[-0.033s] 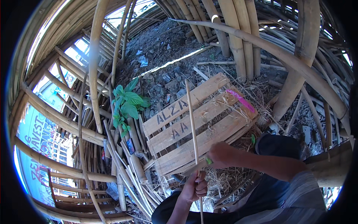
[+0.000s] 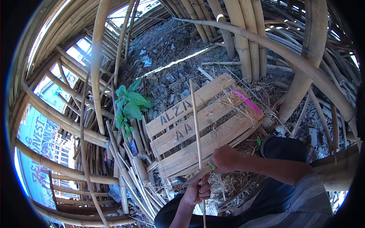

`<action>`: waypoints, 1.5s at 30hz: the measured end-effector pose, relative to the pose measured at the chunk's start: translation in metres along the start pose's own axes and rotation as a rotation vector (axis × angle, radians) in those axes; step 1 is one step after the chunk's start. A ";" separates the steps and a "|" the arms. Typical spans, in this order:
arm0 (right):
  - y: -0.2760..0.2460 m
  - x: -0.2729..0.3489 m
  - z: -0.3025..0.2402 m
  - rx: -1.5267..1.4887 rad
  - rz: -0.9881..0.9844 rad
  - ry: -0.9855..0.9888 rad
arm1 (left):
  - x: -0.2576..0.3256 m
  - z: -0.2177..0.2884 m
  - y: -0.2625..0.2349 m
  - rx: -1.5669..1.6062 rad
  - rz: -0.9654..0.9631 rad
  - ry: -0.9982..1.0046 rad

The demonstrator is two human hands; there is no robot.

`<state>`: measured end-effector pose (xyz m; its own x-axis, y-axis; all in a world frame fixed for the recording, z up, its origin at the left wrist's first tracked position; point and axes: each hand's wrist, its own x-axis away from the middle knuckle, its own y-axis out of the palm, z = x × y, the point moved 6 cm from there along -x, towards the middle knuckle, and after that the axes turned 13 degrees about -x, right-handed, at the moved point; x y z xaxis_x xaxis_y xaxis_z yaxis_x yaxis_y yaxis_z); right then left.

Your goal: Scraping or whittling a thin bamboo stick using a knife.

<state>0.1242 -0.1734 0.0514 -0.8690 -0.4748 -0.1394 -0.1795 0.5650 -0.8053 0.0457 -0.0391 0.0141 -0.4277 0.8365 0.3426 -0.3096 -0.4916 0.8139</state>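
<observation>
My left hand (image 2: 199, 192) is closed around a thin, pale bamboo stick (image 2: 195, 117), which stands nearly upright and reaches up in front of a wooden slatted crate. My right hand (image 2: 227, 157) grips a knife (image 2: 197, 176); a bit of its green handle shows at the fingers. Its flat blade slants down leftward across the stick, just above my left hand. Whether the edge bites into the wood I cannot tell. Just beyond my hands sits the slatted crate (image 2: 178, 150), with dark lettering and a pink strip (image 2: 246, 102).
Straw and shavings (image 2: 228, 186) lie beneath my right arm. A leafy green plant (image 2: 131, 102) grows left of the crate, near a pile of split bamboo strips (image 2: 131, 171). Thick bamboo poles (image 2: 243, 41) stand beyond it, and a long curved pole (image 2: 281, 53) crosses at upper right.
The knife blade now shows more fully and lower across the stick, closer to my left hand. My right hand has shifted only slightly; the left stays in place.
</observation>
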 end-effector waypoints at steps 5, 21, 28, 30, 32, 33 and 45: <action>-0.033 -0.011 0.060 -0.177 0.256 0.329 | -0.001 -0.006 0.007 -0.051 0.027 -0.076; 0.014 -0.006 0.018 -0.111 0.107 0.219 | -0.007 -0.006 -0.005 -0.314 0.335 -0.052; 0.001 -0.016 0.028 -0.028 0.220 0.081 | -0.007 -0.003 -0.009 -0.438 0.465 0.026; -0.001 -0.018 0.028 -0.042 0.269 0.032 | -0.009 0.001 -0.009 -0.457 0.477 0.023; -0.004 -0.023 0.047 -0.020 0.327 0.090 | -0.015 0.005 -0.002 -0.361 0.390 -0.015; -0.007 -0.026 0.059 -0.010 0.382 0.140 | -0.015 0.003 0.002 -0.264 0.314 -0.050; -0.054 0.004 0.051 0.072 0.447 0.163 | 0.007 0.013 -0.004 -0.517 0.423 0.068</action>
<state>0.1543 -0.2400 0.0645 -0.9156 -0.0804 -0.3939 0.2561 0.6386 -0.7257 0.0553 -0.0283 0.0195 -0.6487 0.5376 0.5387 -0.4634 -0.8405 0.2807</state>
